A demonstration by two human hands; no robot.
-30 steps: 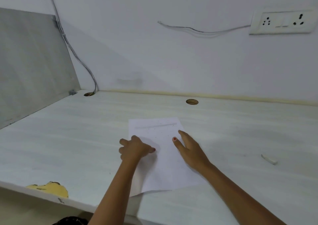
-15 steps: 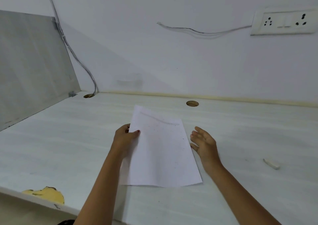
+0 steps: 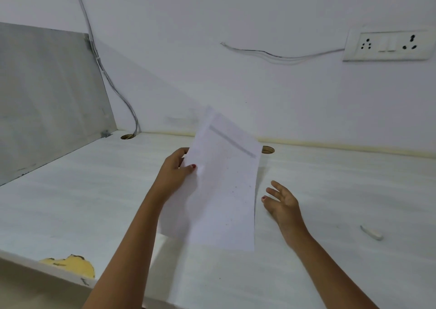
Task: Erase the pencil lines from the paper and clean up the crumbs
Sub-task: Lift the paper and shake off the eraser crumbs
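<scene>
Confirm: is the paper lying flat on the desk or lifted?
Lifted and tilted. The left hand pinches the paper by its left edge; its far end shows against the wall; the right hand is open, apart.

Soft, cool-white light fills the scene evenly and moderately brightly, leaving a faint blue-grey cast on the wall [image 3: 259, 37]. The panel [image 3: 47, 91] at left throws a broad, soft-edged diagonal shadow across the wall's lower part, so the light seems to arrive from the left and front. The paper [image 3: 224, 190] casts a dim, diffuse shadow on the desk [image 3: 330, 190] under its near edge. Its far end is blurred, the grey line smeared wide and the edge doubled. The left hand [image 3: 174, 174] and right hand [image 3: 283, 200] are fairly sharp. Wide-angle distortion bows the cable [image 3: 98, 59] and tilts the socket plate [image 3: 387, 45] near the edges.
</scene>
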